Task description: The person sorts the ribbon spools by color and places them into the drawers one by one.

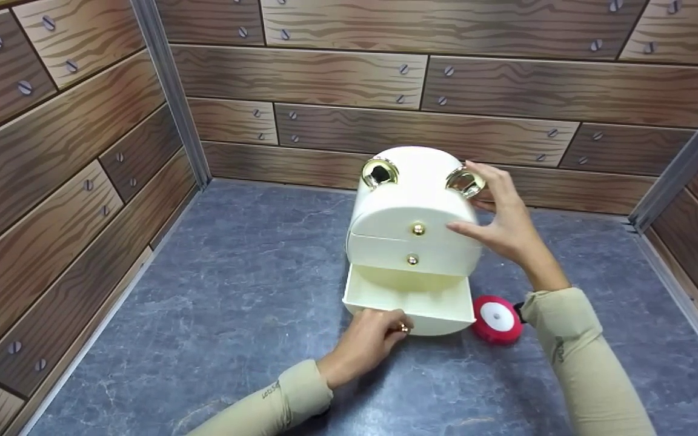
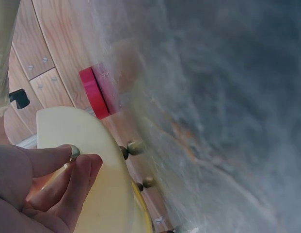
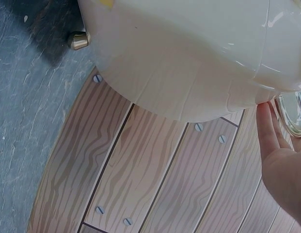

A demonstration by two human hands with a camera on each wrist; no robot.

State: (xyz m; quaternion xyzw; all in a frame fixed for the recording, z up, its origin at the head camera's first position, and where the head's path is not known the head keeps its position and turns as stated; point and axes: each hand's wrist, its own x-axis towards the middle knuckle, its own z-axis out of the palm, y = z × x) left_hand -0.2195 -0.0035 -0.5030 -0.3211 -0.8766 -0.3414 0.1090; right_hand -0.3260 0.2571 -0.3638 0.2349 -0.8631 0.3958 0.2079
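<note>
A cream storage box (image 1: 412, 221) with a rounded top, gold knobs and two gold-rimmed round ears stands on the table. Its bottom drawer (image 1: 409, 297) is pulled out, and no contents show in it. My left hand (image 1: 367, 342) pinches the gold knob (image 2: 75, 151) of this drawer between thumb and fingers. On the box's upper right, my right hand (image 1: 506, 227) rests with spread fingers, the thumb against the front and a fingertip by the right gold-rimmed ear (image 1: 465, 181). In the right wrist view, straight fingers (image 3: 267, 126) touch the cream side near that ear.
A red ribbon spool (image 1: 497, 320) with a white centre lies right of the drawer, close to its front corner. The marbled dark table (image 1: 234, 290) reaches wood-pattern walls (image 1: 325, 79) at the back and sides. Metal strips (image 1: 170, 91) line the corners.
</note>
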